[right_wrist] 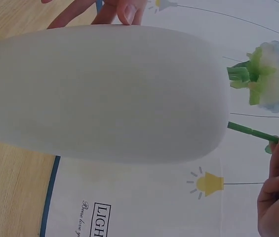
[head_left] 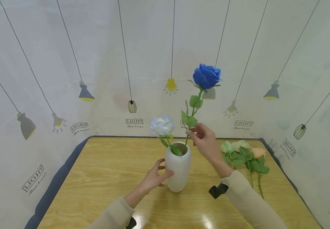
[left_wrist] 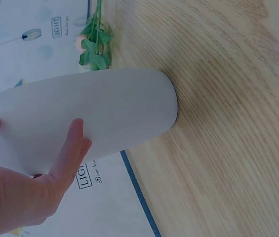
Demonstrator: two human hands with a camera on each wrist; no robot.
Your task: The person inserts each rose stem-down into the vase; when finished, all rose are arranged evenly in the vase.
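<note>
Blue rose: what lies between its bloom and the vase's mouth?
In the head view, its green stem with leaves runs between the bloom and the white vase; the right hand pinches the stem just below the leaves.

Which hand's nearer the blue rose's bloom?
Right. The right hand pinches the stem below the bloom; the left hand is lower, touching the white vase's side.
</note>
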